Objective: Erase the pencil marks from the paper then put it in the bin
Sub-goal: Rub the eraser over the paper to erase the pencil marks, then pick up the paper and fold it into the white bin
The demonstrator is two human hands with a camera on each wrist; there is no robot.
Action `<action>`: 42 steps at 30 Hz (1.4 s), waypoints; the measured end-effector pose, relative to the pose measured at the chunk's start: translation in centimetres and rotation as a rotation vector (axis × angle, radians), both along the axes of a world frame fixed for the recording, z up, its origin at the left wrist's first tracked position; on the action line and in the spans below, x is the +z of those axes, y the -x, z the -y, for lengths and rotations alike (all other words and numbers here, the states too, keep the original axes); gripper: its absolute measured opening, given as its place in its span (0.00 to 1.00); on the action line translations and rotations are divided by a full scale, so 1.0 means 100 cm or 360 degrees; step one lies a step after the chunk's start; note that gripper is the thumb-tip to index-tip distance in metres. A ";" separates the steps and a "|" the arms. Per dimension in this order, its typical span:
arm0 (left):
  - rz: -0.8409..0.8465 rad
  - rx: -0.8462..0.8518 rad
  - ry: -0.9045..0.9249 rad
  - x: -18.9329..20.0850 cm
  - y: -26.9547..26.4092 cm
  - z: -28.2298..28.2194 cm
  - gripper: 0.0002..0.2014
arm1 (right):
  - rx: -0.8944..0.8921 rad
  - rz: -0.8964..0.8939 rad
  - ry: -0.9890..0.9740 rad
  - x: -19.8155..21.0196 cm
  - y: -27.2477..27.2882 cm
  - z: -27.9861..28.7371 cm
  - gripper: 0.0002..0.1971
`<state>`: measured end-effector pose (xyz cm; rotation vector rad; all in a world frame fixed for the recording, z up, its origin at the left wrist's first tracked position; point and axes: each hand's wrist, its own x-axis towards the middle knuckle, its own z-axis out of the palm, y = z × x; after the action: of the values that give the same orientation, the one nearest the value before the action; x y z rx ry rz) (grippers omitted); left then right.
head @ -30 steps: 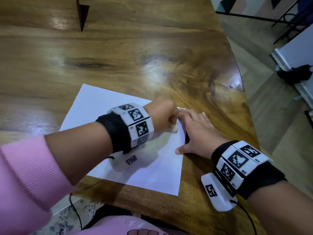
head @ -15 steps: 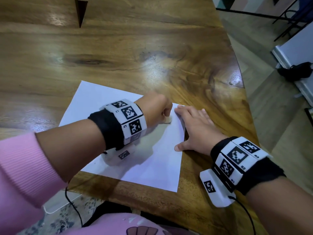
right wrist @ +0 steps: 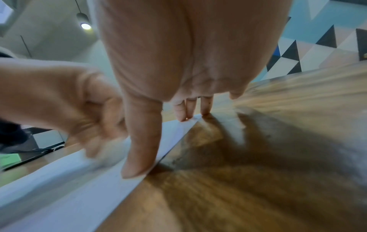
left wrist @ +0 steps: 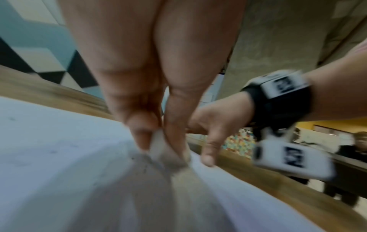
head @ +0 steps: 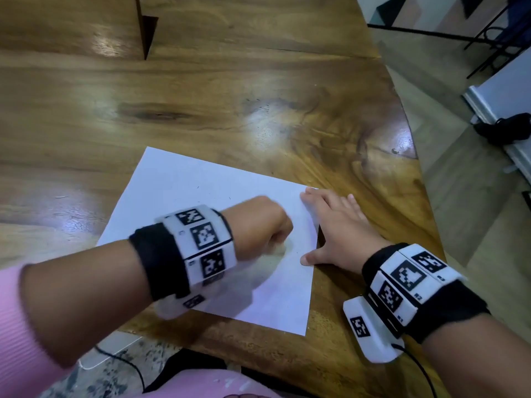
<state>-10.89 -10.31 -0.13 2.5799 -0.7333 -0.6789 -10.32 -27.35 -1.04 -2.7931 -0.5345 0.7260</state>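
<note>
2 hands work on 1 sheet: the paper [head: 184,202] lies flat on the wooden table [head: 258,96], its right edge close to the table's curved rim. The left hand [head: 258,225] is curled over the paper's right half, its fingers [left wrist: 143,133] pinching a small white eraser [left wrist: 158,146] whose tip touches the paper. The right hand [head: 339,225] lies spread and flat at the paper's right edge, thumb [right wrist: 139,149] and 2 fingertips pressing the margin down, the rest of the hand on the wood.

The likeliest mishap, as I judge it, is the paper creasing or tearing: a hard stroke toward the pinned edge could buckle the sheet between eraser and thumb. A stroke away from the paper's held side could drag the free left part, since nothing holds it there.

Motion blur smears the left hand in every view. The eraser is all but hidden under the fist from the head view. Only faint specks show on the paper, so how many marks remain I cannot tell. No bin is in view.
</note>
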 end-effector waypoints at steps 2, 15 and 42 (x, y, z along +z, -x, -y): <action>-0.0249 -0.0130 -0.0089 0.004 0.007 -0.014 0.02 | 0.0016 -0.0008 -0.0026 0.000 0.001 0.000 0.56; 0.0187 0.1114 0.0064 0.012 -0.116 -0.078 0.08 | 0.0104 0.0044 -0.0036 0.002 0.002 0.000 0.54; 0.0057 0.1185 -0.0447 -0.001 -0.026 -0.150 0.29 | -0.0516 -0.0006 -0.0048 0.006 -0.020 -0.023 0.15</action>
<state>-8.27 4.73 -0.26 2.8150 0.3542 -0.5064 -8.28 -25.05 -0.45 -2.7524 -0.0846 0.6443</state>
